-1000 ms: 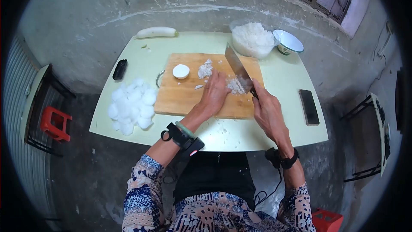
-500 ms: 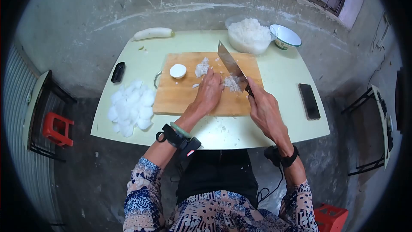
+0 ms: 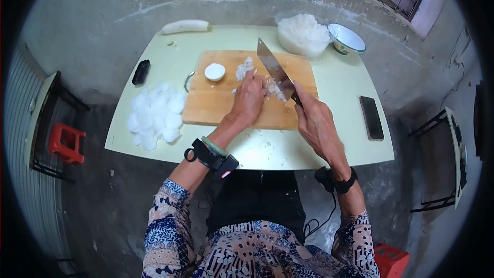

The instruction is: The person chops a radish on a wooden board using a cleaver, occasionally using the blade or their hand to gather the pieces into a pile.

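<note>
My right hand [image 3: 316,123] grips the dark handle of a cleaver [image 3: 276,67]. Its broad blade stands tilted over the wooden cutting board [image 3: 200,108], with finely chopped white radish [image 3: 275,89] beside it. Bent fingers of my left hand [image 3: 249,98] press down on radish pieces just left of the blade; the fingertips partly hide what they hold. More chopped radish [image 3: 245,67] lies in a small heap beyond that hand. A cut radish end [image 3: 214,72], pale and round, sits at the board's left.
Thin white slices [image 3: 154,113] are piled on the table left of the board. At the back are a whole white radish [image 3: 186,27], a clear bowl of white shreds [image 3: 303,36] and an enamel bowl [image 3: 347,38]. A phone [image 3: 371,118] lies right, a black object [image 3: 141,72] left.
The view has tilted slightly, so the table sits higher in it. The cleaver stays over the chopped radish with its blade turned a little; my left hand keeps its place on the board.
</note>
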A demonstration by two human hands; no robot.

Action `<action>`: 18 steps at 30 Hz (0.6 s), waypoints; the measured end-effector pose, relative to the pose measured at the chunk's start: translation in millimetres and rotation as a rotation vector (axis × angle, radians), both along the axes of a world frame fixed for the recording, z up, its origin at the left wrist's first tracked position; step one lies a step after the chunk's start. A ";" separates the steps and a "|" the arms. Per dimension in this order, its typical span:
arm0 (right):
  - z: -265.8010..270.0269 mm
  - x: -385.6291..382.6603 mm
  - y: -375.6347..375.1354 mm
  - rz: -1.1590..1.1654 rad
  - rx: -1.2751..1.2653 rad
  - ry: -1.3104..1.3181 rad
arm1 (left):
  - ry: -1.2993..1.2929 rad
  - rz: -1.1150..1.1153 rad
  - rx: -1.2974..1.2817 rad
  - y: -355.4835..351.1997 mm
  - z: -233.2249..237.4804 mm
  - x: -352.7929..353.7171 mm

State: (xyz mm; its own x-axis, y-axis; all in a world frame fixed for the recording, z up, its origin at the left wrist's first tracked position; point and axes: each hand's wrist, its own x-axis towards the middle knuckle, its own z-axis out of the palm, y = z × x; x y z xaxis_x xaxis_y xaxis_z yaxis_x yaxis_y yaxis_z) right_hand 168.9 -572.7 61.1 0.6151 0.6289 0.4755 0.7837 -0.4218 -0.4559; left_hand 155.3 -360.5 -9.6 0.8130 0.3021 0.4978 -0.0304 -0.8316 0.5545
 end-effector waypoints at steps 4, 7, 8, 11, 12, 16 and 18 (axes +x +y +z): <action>-7.9 3.2 3.1 0.015 -0.127 0.039 | 0.036 -0.007 -0.018 -4.1 6.4 -8.3; -0.7 0.8 1.2 0.003 -0.063 0.044 | 0.075 0.057 0.000 -3.9 11.5 -13.4; -2.0 -0.9 1.9 -0.008 -0.090 0.071 | 0.075 0.056 -0.001 -2.4 12.9 -14.6; -4.9 0.9 -2.5 0.017 -0.105 0.073 | 0.117 -0.029 0.005 -0.4 9.8 -23.3; -4.7 3.3 -3.2 0.060 -0.091 0.035 | 0.110 -0.028 0.026 -1.6 12.7 -26.5; -0.4 0.6 -6.0 0.013 0.043 -0.035 | 0.110 0.000 0.040 -2.8 11.7 -17.0; -6.1 9.4 -5.8 -0.009 -0.051 -0.011 | 0.110 0.004 0.045 -6.0 6.6 -1.6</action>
State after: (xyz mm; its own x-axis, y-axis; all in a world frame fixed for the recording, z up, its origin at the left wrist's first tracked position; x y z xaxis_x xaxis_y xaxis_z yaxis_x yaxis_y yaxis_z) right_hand 178.3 -578.4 55.0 0.6158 0.6470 0.4496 0.7845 -0.4512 -0.4253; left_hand 153.7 -366.5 -3.0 0.8623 0.2845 0.4190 0.0315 -0.8558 0.5163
